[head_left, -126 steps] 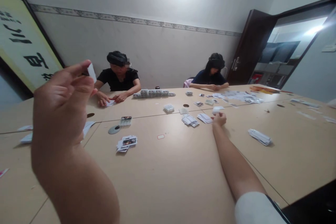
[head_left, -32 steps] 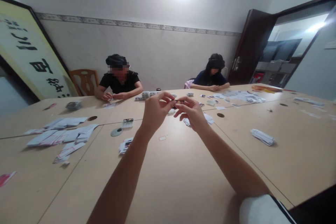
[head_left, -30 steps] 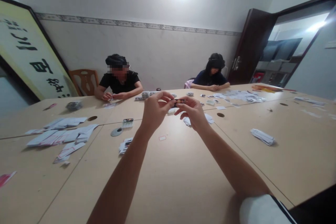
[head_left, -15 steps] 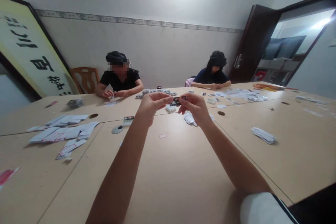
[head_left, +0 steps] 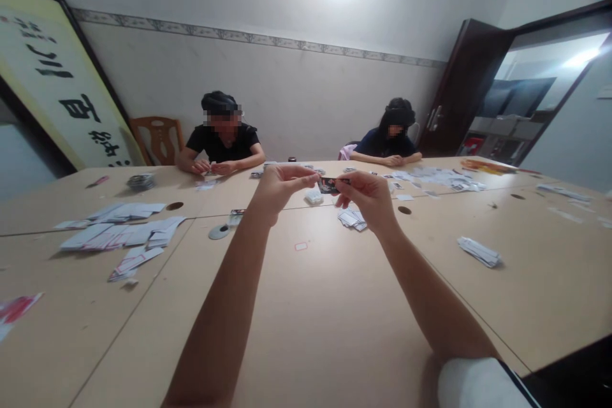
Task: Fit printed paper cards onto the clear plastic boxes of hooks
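Observation:
Both my arms reach out over the beige table. My left hand and my right hand are raised above it and pinch a small dark printed card between their fingertips, one hand at each end. Just beyond and below the hands lie a small pile of white cards and a clear little case. A tiny red-edged sticker lies on the table under my left forearm.
Two other people sit at the far side, each handling cards. Spread white cards lie at the left, a stack at the right, a grey disc near the middle. A framed calligraphy board leans at left; a door stands open at right.
Earlier my left hand was up near the camera with a white card and the right reached to the far piles. Since then both hands met on the dark card and shifted slightly right.

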`<state>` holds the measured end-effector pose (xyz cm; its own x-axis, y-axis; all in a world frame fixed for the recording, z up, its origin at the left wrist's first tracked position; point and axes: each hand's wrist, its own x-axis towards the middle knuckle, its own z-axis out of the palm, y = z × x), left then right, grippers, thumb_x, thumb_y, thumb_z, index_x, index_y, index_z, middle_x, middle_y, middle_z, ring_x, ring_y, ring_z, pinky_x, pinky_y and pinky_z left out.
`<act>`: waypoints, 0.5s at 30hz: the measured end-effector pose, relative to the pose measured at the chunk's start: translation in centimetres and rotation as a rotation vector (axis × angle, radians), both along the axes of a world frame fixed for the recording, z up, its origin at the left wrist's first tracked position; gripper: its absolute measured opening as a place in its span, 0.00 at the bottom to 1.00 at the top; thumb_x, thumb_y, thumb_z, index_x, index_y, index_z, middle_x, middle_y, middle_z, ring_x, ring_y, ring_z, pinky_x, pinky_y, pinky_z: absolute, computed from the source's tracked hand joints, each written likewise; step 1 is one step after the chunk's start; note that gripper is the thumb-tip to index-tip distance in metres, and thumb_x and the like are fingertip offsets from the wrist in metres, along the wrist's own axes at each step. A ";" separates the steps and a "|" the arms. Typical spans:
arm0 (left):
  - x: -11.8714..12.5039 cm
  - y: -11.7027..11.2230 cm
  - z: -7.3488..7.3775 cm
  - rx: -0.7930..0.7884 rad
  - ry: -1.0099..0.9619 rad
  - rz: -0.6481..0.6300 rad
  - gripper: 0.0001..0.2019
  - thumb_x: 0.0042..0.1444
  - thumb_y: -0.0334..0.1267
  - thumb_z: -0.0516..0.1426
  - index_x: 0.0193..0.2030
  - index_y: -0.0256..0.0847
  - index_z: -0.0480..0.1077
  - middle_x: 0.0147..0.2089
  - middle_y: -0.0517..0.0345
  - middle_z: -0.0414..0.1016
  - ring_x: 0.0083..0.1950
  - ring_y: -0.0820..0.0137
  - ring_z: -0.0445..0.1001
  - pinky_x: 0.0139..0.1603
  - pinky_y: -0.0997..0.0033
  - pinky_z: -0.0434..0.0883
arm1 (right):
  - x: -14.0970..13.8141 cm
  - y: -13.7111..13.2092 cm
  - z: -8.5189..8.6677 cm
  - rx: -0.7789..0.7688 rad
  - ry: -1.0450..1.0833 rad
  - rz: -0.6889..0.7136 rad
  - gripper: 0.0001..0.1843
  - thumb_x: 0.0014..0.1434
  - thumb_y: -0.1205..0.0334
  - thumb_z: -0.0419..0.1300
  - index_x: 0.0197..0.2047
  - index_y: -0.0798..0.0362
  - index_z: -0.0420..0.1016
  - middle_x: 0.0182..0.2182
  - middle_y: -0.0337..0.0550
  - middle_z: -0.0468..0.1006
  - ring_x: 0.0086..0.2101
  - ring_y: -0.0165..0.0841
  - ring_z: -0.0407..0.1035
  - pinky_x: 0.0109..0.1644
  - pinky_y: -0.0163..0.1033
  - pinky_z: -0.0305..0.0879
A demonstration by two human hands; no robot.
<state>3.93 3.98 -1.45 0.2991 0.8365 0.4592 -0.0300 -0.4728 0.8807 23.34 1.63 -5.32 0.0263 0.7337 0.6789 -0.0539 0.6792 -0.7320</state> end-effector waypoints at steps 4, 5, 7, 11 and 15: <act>-1.2 -0.4 0.6 0.012 -0.028 0.012 0.12 0.49 0.45 0.69 0.38 0.42 0.83 0.36 0.53 0.83 0.38 0.69 0.79 0.43 0.70 0.75 | 0.2 0.6 0.2 0.015 0.005 -0.094 0.08 0.54 0.58 0.70 0.35 0.52 0.81 0.23 0.36 0.80 0.20 0.27 0.74 0.21 0.31 0.67; -1.6 -0.5 0.8 0.029 -0.049 0.029 0.12 0.50 0.45 0.69 0.39 0.41 0.83 0.36 0.54 0.83 0.37 0.70 0.79 0.43 0.70 0.76 | 0.4 1.2 0.1 0.002 0.012 -0.109 0.10 0.53 0.57 0.71 0.36 0.52 0.80 0.25 0.36 0.80 0.20 0.28 0.75 0.21 0.31 0.67; -2.7 -0.8 1.3 0.090 -0.107 0.078 0.12 0.50 0.44 0.69 0.39 0.40 0.82 0.34 0.55 0.83 0.36 0.72 0.79 0.42 0.72 0.77 | 0.7 2.9 -0.3 -0.041 0.024 -0.139 0.14 0.51 0.55 0.71 0.40 0.52 0.79 0.30 0.38 0.82 0.22 0.28 0.76 0.20 0.30 0.66; -4.9 -2.3 2.4 0.234 -0.195 0.245 0.08 0.52 0.38 0.68 0.39 0.40 0.82 0.33 0.57 0.83 0.33 0.73 0.79 0.40 0.73 0.78 | 1.2 7.7 -2.4 -0.116 0.025 -0.190 0.23 0.46 0.52 0.71 0.44 0.51 0.75 0.38 0.40 0.81 0.25 0.30 0.76 0.19 0.29 0.66; -6.3 -4.1 3.1 0.348 -0.229 0.411 0.04 0.55 0.35 0.66 0.37 0.43 0.82 0.31 0.60 0.82 0.31 0.74 0.80 0.38 0.75 0.79 | 0.9 13.0 -5.9 -0.232 -0.009 -0.250 0.24 0.49 0.54 0.68 0.48 0.51 0.72 0.45 0.43 0.79 0.29 0.31 0.76 0.20 0.29 0.67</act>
